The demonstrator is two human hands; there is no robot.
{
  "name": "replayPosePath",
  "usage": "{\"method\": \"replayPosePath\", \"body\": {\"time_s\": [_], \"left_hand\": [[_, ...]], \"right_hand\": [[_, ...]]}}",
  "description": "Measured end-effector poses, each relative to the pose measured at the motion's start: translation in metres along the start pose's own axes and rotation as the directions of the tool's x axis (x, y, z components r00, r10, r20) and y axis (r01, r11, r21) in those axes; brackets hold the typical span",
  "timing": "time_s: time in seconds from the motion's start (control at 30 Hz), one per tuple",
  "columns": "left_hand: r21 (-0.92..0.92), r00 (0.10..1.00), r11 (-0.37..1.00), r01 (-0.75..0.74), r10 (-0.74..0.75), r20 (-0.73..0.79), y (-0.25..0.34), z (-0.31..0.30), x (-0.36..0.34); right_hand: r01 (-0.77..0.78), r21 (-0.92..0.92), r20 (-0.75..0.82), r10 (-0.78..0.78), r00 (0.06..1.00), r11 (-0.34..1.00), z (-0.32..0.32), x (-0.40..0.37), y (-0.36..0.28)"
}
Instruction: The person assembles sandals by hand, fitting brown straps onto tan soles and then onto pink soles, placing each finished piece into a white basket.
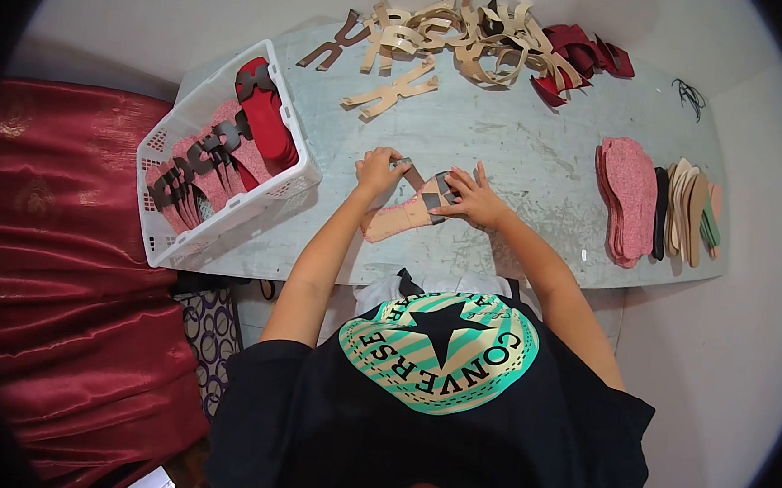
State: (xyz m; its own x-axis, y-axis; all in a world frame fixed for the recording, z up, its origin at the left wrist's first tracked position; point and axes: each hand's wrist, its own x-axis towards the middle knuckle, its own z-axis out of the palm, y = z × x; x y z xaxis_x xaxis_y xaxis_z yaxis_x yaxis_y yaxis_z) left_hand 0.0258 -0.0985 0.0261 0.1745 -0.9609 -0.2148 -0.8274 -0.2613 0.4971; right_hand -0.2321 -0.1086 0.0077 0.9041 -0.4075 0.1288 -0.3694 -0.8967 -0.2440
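Observation:
A tan sole with a pink edge (397, 221) lies on the table in front of me, a dark strap piece (435, 197) over its upper end. My left hand (381, 170) is closed, its fingers pinching one end of a brown strap at the sole's upper left. On the other side, my right hand (475, 198) presses its thumb and some fingers on the dark strap piece, with one finger raised. The underside of the sole is hidden.
A white basket (304, 170) at the left holds pink and red soles with dark straps. Beige straps (393, 90) and red pieces (572, 53) lie along the back. Stacked pink soles (625, 201), other coloured soles (696, 220) and black cord (689, 97) are at the right.

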Motion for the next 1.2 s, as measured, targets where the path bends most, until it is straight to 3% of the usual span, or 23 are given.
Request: {"method": "replayPosePath", "body": {"time_s": [0.13,0.2,0.33,0.43,0.5,0.63,0.8,0.93,1.0,1.03,1.1,1.2], "left_hand": [[-0.094,1.000,0.996,-0.013,0.013,-0.003,0.006,0.004,0.005],[-0.213,0.995,0.973,-0.089,0.079,-0.058,0.007,0.007,0.005],[-0.227,0.977,0.952,-0.206,0.213,0.006,0.011,0.001,0.008],[-0.235,0.975,0.951,-0.202,0.217,0.039,0.016,-0.002,0.004],[-0.422,0.974,0.894,-0.149,0.206,0.094,0.018,-0.001,0.002],[-0.442,0.973,0.882,-0.163,0.219,0.078,0.030,-0.003,-0.010],[-0.629,0.961,0.777,-0.031,0.195,0.194,0.039,-0.002,-0.025],[-0.685,0.962,0.728,-0.032,0.208,0.176,0.040,0.010,-0.034],[-0.836,0.981,0.542,0.086,0.103,0.167,0.042,0.016,-0.043],[-0.835,0.980,0.544,0.084,0.105,0.168,0.042,0.020,-0.047],[-0.934,0.985,0.344,0.099,0.102,0.141,0.040,0.028,-0.053],[-0.960,0.985,0.244,0.139,0.069,0.161,0.031,0.037,-0.059]], "right_hand": [[0.022,0.000,-0.024,-0.022,0.999,1.000,0.001,0.000,0.001],[0.011,-0.008,-0.001,-0.011,1.000,1.000,-0.001,0.000,0.000],[0.000,-0.004,0.008,0.000,1.000,1.000,-0.004,0.000,-0.001],[0.002,-0.007,0.007,-0.002,1.000,1.000,-0.002,-0.001,-0.001],[0.023,-0.028,0.008,-0.022,1.000,0.999,-0.003,0.000,0.000],[0.004,-0.010,0.020,-0.004,1.000,1.000,-0.002,-0.001,-0.001],[-0.001,0.029,0.001,0.001,1.000,1.000,0.001,-0.001,0.000],[-0.006,0.003,0.053,0.006,0.999,1.000,-0.005,-0.001,-0.001],[-0.005,0.046,0.015,0.004,1.000,0.999,-0.003,-0.001,-0.001],[-0.006,0.046,0.012,0.006,1.000,0.999,-0.002,-0.001,-0.001],[-0.003,0.052,-0.007,0.003,1.000,0.999,0.000,-0.001,-0.001],[-0.001,0.048,-0.009,0.001,1.000,0.999,0.001,-0.001,0.000]]}}
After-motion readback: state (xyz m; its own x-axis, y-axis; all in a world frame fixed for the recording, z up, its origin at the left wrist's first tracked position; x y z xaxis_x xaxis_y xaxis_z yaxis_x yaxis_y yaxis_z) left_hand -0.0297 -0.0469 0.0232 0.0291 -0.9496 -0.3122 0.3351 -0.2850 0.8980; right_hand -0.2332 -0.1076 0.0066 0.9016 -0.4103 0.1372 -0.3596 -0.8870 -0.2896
